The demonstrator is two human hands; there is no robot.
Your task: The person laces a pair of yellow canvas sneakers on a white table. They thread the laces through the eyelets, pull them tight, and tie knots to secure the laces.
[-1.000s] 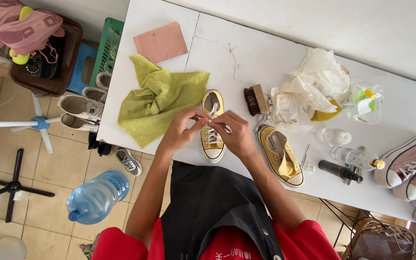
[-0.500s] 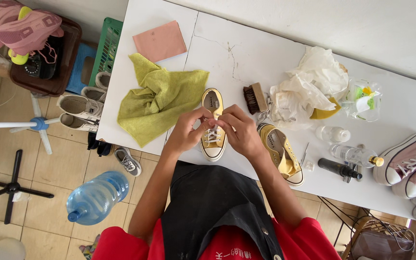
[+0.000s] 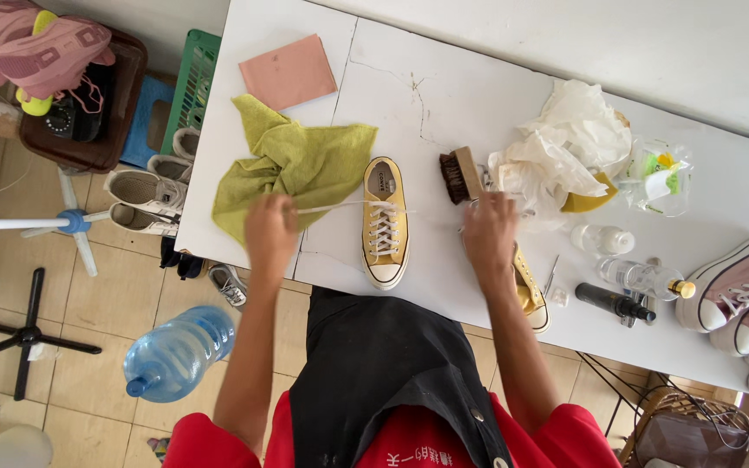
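The left hand (image 3: pixel 270 227) has its fingers pinched on one end of a white shoelace (image 3: pixel 340 208), pulled out to the left so the lace runs taut from the hand to the top eyelets of the yellow sneaker (image 3: pixel 386 221). The right hand (image 3: pixel 489 232) is drawn out to the right of the shoe, fingers curled closed; it is blurred, and whether the other lace end sits in its grip cannot be told.

The yellow sneaker lies flat on the white worktop (image 3: pixel 496 78) between the two hands, toe toward the near edge, opening facing up. Its partner, a second yellow sneaker (image 3: pixel 529 295), lies partly under the right hand and wrist at the near edge.

Just left of the laced shoe, under the left hand, lies a crumpled green cloth (image 3: pixel 292 165), with a pink cloth (image 3: pixel 288 71) farther back. A wooden shoe brush (image 3: pixel 457 176) rests just beyond the right hand, beside a heap of white plastic bags (image 3: pixel 565 143). Further right stand small clear bottles (image 3: pixel 639 276), a black spray bottle (image 3: pixel 613 303) and a pair of pink high-top sneakers (image 3: pixel 743 282). On the floor to the left lies a large blue water bottle (image 3: pixel 175 354).
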